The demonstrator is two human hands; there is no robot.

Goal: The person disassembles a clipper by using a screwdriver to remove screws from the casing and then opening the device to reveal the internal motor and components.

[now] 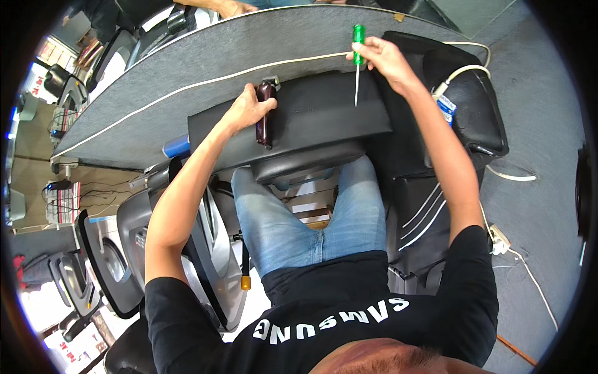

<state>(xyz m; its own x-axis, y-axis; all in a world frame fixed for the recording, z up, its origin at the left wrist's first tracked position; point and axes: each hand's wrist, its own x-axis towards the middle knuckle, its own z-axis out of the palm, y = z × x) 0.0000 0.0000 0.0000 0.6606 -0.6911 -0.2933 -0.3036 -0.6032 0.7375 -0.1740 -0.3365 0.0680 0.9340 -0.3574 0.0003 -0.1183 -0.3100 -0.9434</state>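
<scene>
1. In the head view, the left hand (pixel 249 110) is grasping a dark maroon, long hair clipper (pixel 265 117) with a metal blade at its far end; the thumb lies over its right side.
2. The right hand (pixel 387 59) grasps the green plastic handle of a screwdriver (pixel 358 60) with thumb and fingers; its thin metal shaft points toward the person.
3. Both tools are over a black rectangular padded cushion (pixel 317 121), well apart from each other. I cannot tell if they touch it.
4. Beyond the cushion, a white thin cable (pixel 309 60) runs across a grey surface (pixel 299 31). Near the cushion's left end is a blue cylinder (pixel 177 147).
</scene>
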